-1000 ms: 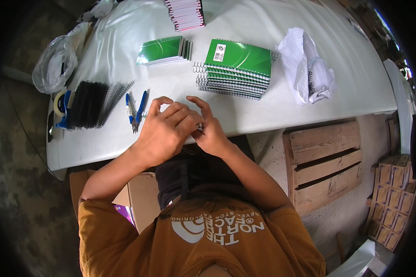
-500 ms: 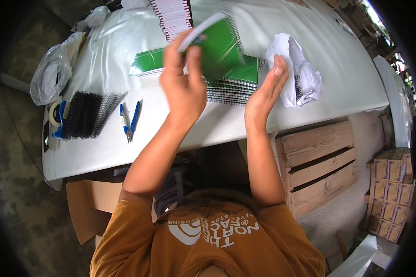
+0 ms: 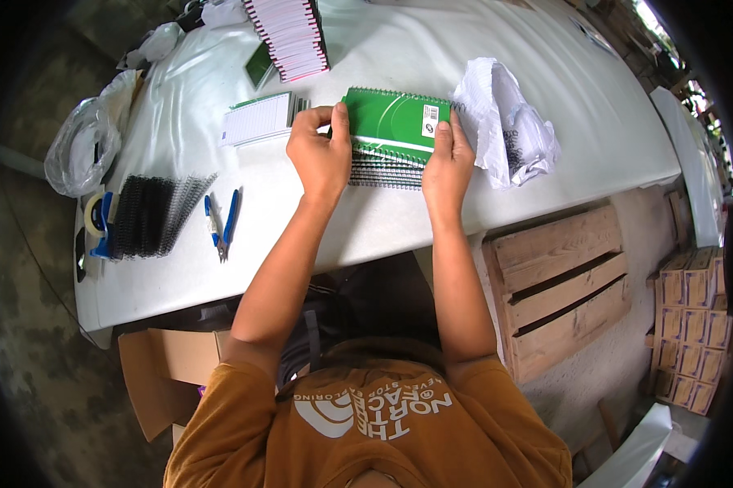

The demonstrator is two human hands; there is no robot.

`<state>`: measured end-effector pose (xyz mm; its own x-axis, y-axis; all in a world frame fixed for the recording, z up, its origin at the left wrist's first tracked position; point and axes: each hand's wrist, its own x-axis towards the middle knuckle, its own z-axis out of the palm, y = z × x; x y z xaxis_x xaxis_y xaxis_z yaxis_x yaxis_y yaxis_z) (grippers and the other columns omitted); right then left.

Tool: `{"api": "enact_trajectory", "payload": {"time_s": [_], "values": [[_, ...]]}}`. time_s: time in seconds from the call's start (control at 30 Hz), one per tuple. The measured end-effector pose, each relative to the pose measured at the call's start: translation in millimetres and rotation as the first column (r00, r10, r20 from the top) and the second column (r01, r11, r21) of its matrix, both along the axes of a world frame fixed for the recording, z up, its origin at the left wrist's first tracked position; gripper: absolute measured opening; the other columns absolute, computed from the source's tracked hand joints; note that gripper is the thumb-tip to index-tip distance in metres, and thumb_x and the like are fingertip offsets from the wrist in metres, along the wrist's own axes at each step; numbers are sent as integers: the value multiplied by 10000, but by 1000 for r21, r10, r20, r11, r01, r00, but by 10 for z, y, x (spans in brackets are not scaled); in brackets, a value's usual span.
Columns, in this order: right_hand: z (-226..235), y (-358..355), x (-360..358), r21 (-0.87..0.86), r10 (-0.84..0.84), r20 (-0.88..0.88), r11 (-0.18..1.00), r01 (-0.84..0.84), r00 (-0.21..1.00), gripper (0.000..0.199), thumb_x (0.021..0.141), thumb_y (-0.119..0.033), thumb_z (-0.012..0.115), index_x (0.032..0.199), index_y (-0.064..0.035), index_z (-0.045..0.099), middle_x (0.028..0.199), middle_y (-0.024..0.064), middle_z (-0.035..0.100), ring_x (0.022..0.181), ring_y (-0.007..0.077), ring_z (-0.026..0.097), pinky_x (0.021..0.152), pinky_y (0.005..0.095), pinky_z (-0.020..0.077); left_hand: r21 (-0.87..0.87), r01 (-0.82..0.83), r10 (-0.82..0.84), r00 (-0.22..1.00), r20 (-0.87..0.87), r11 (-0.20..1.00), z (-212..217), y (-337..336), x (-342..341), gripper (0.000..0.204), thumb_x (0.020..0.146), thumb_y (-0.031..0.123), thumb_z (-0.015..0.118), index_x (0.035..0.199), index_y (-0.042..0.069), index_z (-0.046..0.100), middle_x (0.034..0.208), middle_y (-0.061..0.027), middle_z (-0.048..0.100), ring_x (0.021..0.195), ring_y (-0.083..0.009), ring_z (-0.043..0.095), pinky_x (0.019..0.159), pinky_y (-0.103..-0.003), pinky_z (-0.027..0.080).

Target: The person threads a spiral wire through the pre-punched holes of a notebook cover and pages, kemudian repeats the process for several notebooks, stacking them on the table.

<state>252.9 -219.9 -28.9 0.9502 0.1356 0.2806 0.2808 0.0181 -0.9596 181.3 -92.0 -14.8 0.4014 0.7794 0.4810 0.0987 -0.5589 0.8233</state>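
Observation:
A green spiral notebook with a small white label is held between my two hands, over a stack of spiral-bound notebooks. My left hand grips its left end, thumb on top and fingers curled behind. At the opposite end my right hand has its thumb on the cover near the label. Whether the notebook rests on the stack, I cannot tell. Left of my left hand lies a pile of pads with a white lined page on top.
A tall stack of bound books stands behind, with a green booklet beside it. Crumpled white wrapping lies on the right. Black wire coils, blue-handled cutters and a tape dispenser are on the left.
The notebook has come down from my raised left hand and lies flatter. My right hand, open and apart before, now holds its right end. The left pile shows a white page instead of green.

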Motion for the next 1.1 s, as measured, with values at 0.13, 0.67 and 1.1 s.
{"api": "enact_trajectory", "payload": {"time_s": [0.13, 0.67, 1.1], "values": [[65, 16, -56, 93, 20, -60, 996, -15, 998, 423, 933, -195, 446, 1243, 91, 483, 1115, 257, 599, 1033, 290, 593, 892, 329, 435, 60, -71, 58, 979, 196, 996, -155, 17, 18, 309, 862, 240, 645, 674, 12, 552, 629, -74, 520, 538, -162, 480, 532, -298, 417], [-245, -146, -648, -2, -78, 653, 994, 105, 753, 540, 863, -306, 559, 1270, 27, 432, 1303, 218, 488, 1320, 451, 253, 1048, 532, 238, 248, -8, 136, 853, -504, 969, 103, 2211, 75, 400, 838, 342, 588, 1070, 16, 616, 958, -174, 654, 903, -295, 628, 798, -392, 477], [-547, -29, -986, -327, 326, 727, 938, -113, 604, 261, 772, -70, 557, 1030, -76, 600, 1056, 84, 663, 1061, 266, 549, 813, 369, 501, 302, 124, 259, 280, -924, 945, -127, 3275, 288, 474, 739, 328, 623, 1106, 37, 551, 1030, -200, 639, 946, -354, 621, 819, -440, 475]]}}
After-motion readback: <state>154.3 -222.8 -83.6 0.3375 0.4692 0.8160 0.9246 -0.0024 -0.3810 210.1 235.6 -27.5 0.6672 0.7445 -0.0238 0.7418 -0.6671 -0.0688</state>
